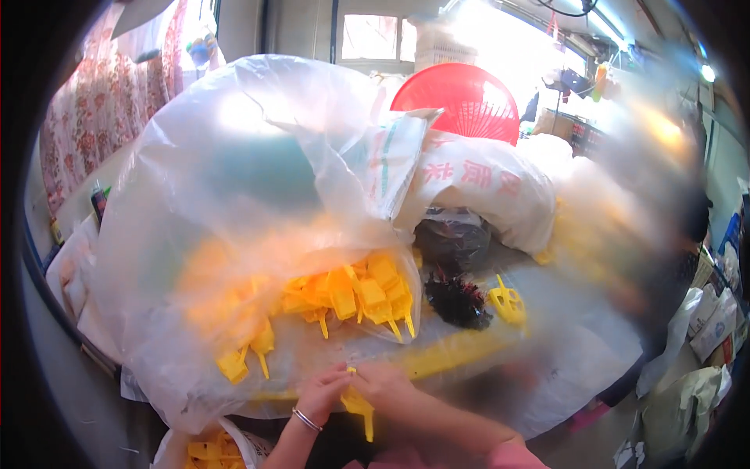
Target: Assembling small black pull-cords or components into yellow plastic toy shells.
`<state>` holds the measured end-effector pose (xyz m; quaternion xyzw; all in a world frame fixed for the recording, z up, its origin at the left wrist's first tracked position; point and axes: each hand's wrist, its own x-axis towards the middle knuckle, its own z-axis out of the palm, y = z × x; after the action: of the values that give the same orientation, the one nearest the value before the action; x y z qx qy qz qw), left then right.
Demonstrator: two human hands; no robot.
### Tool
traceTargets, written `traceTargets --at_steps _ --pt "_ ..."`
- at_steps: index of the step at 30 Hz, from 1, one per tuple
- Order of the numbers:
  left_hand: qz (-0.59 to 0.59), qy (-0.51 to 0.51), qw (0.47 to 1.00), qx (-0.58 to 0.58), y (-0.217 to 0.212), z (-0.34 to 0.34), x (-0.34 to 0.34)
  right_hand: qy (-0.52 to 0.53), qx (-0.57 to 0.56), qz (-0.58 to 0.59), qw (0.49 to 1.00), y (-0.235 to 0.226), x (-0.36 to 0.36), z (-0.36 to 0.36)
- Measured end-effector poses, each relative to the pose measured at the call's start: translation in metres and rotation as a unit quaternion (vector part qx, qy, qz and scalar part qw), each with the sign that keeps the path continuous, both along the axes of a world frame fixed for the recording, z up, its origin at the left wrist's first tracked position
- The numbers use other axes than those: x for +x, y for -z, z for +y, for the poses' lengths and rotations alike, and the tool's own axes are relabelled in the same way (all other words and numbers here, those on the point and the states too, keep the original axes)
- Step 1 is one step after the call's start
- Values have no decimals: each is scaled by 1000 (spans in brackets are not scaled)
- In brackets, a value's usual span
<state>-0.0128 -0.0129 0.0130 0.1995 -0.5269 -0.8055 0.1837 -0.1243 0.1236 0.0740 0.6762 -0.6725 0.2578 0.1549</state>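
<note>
My left hand [322, 393], with a silver bangle at its wrist, and my right hand [383, 388] meet at the table's near edge. Their closed fingers hold a small yellow plastic piece [358, 406], its narrow stem pointing down. The fingertips partly hide its upper end. Just beyond lies a heap of similar yellow plastic pieces [344, 291], spilling from the mouth of a big clear plastic bag [226, 156]. A loose pair of pieces [234, 364] sits at the left. Right of the heap are a dark shiny tinsel-like bundle [459, 302] and a yellow openwork piece [508, 302].
Below my left forearm stands a white sack [254, 447] with more yellow pieces inside. A black plastic bag [453, 238], a printed white sack [488, 184] and a red basket [461, 98] stand behind. A blurred person [656, 211] is at the right.
</note>
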Motion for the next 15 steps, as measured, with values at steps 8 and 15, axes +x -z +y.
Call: traceTargets --at_steps 8,15 --pt "-6 137 983 -120 -15 -4 -1 -81 -44 -338 937 22 -12 -3" --pt "-62 187 980 36 -36 1 -4 -172 -61 -478 859 30 -25 9"
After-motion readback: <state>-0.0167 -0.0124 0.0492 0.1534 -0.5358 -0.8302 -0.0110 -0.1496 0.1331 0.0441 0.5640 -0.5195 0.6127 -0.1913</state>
